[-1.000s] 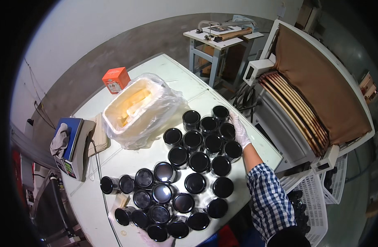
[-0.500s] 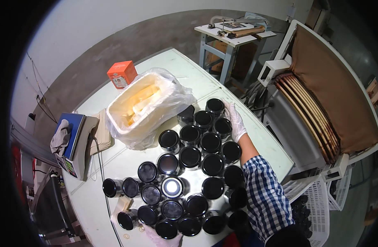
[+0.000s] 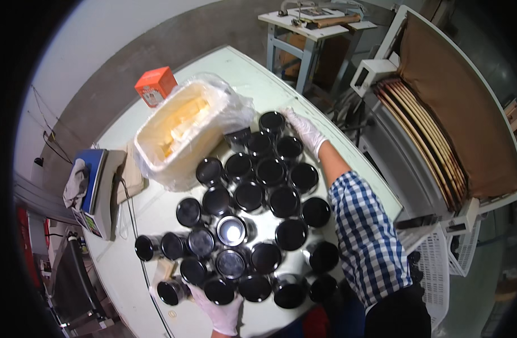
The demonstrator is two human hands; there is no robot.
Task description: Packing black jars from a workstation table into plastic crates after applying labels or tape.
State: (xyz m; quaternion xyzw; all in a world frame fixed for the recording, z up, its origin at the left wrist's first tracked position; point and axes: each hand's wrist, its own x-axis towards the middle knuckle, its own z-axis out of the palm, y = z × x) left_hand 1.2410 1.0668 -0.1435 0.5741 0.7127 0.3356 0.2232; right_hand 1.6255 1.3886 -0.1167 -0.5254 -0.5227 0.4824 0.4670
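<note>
A group of black-lidded jars (image 3: 271, 171) stands upright on the white table, some pressed close together and others with gaps between them. My right hand (image 3: 306, 133), in a white glove, lies with fingers stretched along the outer side of the farthest jar (image 3: 271, 122). At the near edge my gloved left hand (image 3: 220, 313) is spread against a front jar (image 3: 219, 291); part of its fingers is hidden behind the lids. One jar (image 3: 232, 231) near the middle reflects bright light. Neither hand lifts a jar.
A plastic-lined white tub (image 3: 144, 152) with pale yellow pieces borders the jars, an orange box (image 3: 156, 86) behind it. At left stand a blue-topped scale (image 3: 93, 186) and a cable (image 3: 135, 242). A brown-lined machine (image 3: 461, 112) is at right, over white baskets (image 3: 435, 281).
The view has shifted. The far right jars have moved a little left, nearer the tub, with my right hand beside them. More of my left hand shows at the front jars.
</note>
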